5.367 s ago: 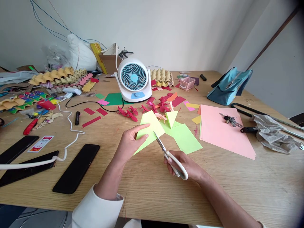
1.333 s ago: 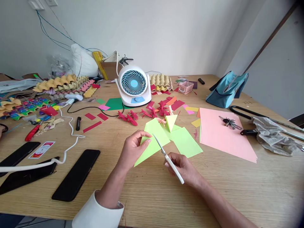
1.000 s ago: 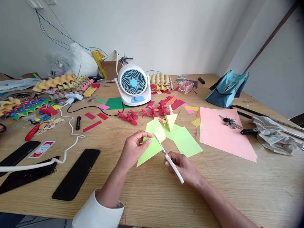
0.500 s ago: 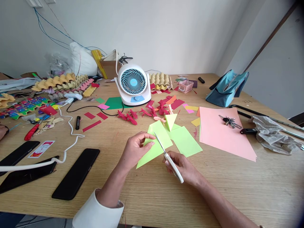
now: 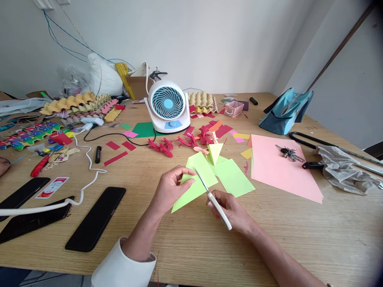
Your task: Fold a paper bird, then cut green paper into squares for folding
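Note:
My left hand (image 5: 173,188) pinches a sheet of light green paper (image 5: 194,190) near its middle, thumb and fingers closed on it. White-handled scissors (image 5: 220,211) are gripped in my right hand (image 5: 231,211). Their blades lie over the green paper, the tips close to my left fingertips; I cannot tell whether they bite into it. Just right of it rests another light green sheet (image 5: 236,179). A folded pale green paper piece (image 5: 214,152) stands behind them, beside several crumpled red paper shapes (image 5: 191,139).
A white fan (image 5: 167,105) stands at the back. Pink paper (image 5: 281,167) with keys (image 5: 289,153) on it lies at right, near a blue bag (image 5: 285,111). Left are a black phone (image 5: 95,219), a white cable (image 5: 89,175) and a marker (image 5: 98,154). Another person's hand (image 5: 4,165) shows at the left edge.
My right hand and the scissors have shifted very slightly to the right. The left hand keeps its place on the green paper. At the left edge, the other person's hand has moved a little.

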Action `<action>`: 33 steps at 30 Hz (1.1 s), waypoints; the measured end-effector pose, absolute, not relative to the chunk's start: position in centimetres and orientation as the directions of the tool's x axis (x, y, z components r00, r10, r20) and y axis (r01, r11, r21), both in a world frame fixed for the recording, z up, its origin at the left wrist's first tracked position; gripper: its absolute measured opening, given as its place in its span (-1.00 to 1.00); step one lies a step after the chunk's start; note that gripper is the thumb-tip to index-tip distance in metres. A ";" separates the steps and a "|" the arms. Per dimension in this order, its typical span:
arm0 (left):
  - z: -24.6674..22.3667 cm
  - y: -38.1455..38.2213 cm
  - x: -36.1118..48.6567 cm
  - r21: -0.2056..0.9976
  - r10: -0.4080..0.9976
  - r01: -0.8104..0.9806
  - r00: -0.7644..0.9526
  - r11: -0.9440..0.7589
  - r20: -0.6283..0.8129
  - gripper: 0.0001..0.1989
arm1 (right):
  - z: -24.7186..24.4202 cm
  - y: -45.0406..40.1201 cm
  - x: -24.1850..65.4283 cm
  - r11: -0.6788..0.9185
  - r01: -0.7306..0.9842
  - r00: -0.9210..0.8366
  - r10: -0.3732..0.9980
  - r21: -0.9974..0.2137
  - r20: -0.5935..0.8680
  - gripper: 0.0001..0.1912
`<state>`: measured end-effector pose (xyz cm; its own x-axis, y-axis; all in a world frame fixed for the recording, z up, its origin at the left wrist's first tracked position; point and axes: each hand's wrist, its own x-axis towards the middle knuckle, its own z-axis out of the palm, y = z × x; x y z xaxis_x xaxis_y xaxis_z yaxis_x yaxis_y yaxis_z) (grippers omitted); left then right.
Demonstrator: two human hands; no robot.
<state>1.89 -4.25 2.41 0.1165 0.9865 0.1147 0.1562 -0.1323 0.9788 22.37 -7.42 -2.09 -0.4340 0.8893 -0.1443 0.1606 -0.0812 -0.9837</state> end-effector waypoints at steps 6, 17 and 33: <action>2.5 -4.2 1.9 0.983 0.987 0.134 0.115 -0.123 0.108 -0.82 | -1.8 -7.4 22.3 -0.072 0.158 -0.423 0.896 -0.985 -0.134 -0.61; 2.9 -4.2 1.8 0.986 0.986 0.078 0.093 -0.146 0.138 -0.82 | -1.7 -7.6 22.1 -0.104 0.150 -0.423 0.892 -0.983 -0.159 -0.61; 2.8 -4.2 1.6 0.984 0.988 0.098 0.060 -0.149 0.144 -0.84 | -1.9 -7.5 22.2 -0.103 0.151 -0.454 0.876 -0.983 -0.162 -0.64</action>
<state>1.59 -4.18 2.82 0.0600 0.9878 0.1436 0.0976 -0.1490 0.9840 22.16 -7.55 -1.90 -0.4536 0.8764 -0.1618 0.1513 -0.1032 -0.9831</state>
